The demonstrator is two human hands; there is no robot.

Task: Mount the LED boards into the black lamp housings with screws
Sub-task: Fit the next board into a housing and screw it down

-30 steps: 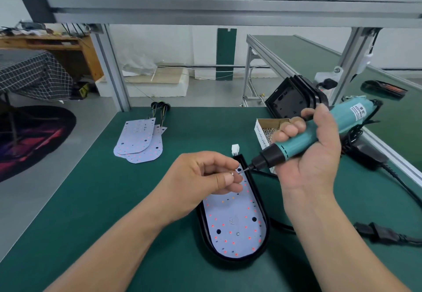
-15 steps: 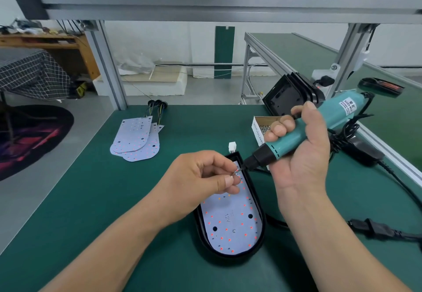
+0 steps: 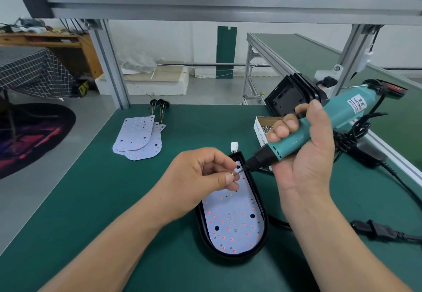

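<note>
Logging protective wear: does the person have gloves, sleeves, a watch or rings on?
No. The left hand and right hand are ungloved. The left forearm and right forearm are uncovered to the frame edge, with no sleeve, watch or strap. No ring shows.

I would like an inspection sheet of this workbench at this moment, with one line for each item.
Surface: green mat covers the bench.
Job's things: LED board lies in the black housing, with a seated screw near its near end; spare boards stacked far left; screw box and spare housings far right.
Clutter: white connector at the housing's far end.
Hands: left hand pinches a loose screw at the bit; right hand grips the teal screwdriver.
Cables: black cord and plug on the mat, right.
Surroundings: aluminium frame, second green bench, wooden desk.
</note>
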